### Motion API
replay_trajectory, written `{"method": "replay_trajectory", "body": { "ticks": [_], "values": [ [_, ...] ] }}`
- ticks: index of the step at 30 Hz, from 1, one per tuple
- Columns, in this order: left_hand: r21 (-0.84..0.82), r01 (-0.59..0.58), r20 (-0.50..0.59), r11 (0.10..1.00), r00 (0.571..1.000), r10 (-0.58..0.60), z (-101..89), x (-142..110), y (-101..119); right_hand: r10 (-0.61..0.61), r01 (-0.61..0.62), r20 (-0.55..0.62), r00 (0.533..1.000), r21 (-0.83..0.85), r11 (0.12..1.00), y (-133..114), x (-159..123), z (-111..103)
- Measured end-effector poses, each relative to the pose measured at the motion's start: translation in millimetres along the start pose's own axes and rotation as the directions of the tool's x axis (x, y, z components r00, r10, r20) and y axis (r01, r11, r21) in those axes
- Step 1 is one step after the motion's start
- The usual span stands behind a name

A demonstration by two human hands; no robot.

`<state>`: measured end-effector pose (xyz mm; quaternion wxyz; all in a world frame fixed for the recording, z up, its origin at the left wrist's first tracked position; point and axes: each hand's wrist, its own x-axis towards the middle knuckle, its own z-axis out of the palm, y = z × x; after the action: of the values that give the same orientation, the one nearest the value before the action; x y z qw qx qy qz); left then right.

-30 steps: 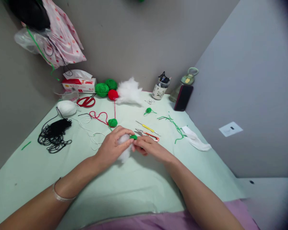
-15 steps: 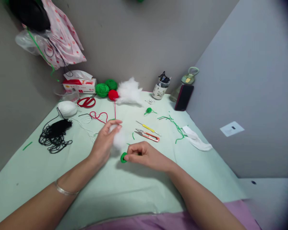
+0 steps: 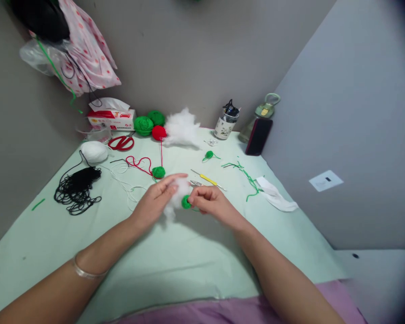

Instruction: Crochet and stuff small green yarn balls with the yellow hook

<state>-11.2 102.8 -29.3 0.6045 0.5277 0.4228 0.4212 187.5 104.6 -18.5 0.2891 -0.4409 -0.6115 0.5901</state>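
My left hand [image 3: 157,200] is closed on a loose tuft of white stuffing [image 3: 178,193], thumb and fingers pressing it from the left. A small green crocheted piece [image 3: 185,202] is pinched in the fingertips of my right hand [image 3: 211,202], right against the stuffing. Just beyond my left fingers lies another small green crocheted piece [image 3: 158,172]. Thread snips [image 3: 197,183] are mostly hidden behind my right hand, and a yellow-handled crochet hook [image 3: 208,180] lies beyond them.
Green yarn balls [image 3: 143,126], a red yarn ball [image 3: 159,132] and a heap of stuffing [image 3: 182,128] stand along the back. Black yarn [image 3: 77,186], a white yarn ball [image 3: 93,152] and red scissors [image 3: 121,143] lie left. A phone [image 3: 259,137] leans against a bottle [image 3: 248,130] at right.
Both hands have moved right, the right one also away from me. The green piece in my right hand now meets the stuffing. The other green piece beyond my left hand has come into view.
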Motion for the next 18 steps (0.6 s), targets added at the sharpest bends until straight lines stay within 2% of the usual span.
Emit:
{"method": "replay_trajectory", "body": {
  "ticks": [2,3,5,7,10,14,18],
  "values": [
    [-0.059,-0.006,-0.103,0.998,0.995,0.0,0.5,-1,2,-0.016,0.012,-0.136,0.991,-0.028,1.0,1,3,-1],
    [-0.103,-0.003,-0.116,0.995,0.993,-0.009,2.0,-2,4,-0.04,0.026,-0.2,0.979,-0.071,0.997,2,4,-1],
    [-0.115,0.009,-0.074,0.993,0.997,-0.018,6.5,-4,5,-0.094,0.048,-0.275,0.957,-0.168,0.985,4,5,0],
    [-0.01,0.012,-0.028,1.0,1.0,-0.012,10.8,-7,6,-0.128,0.063,-0.278,0.952,-0.233,0.971,7,5,3],
    [0.132,-0.012,-0.044,0.991,0.999,0.018,13.1,-6,5,-0.156,0.085,-0.249,0.956,-0.273,0.958,8,3,8],
    [0.172,-0.037,-0.09,0.984,0.994,0.053,9.7,-3,3,-0.205,0.113,-0.198,0.958,-0.399,0.91,8,0,10],
    [0.221,-0.031,-0.058,0.975,0.997,0.045,5.5,0,1,-0.232,0.139,-0.149,0.961,-0.466,0.874,6,-1,7]
  ]
}}
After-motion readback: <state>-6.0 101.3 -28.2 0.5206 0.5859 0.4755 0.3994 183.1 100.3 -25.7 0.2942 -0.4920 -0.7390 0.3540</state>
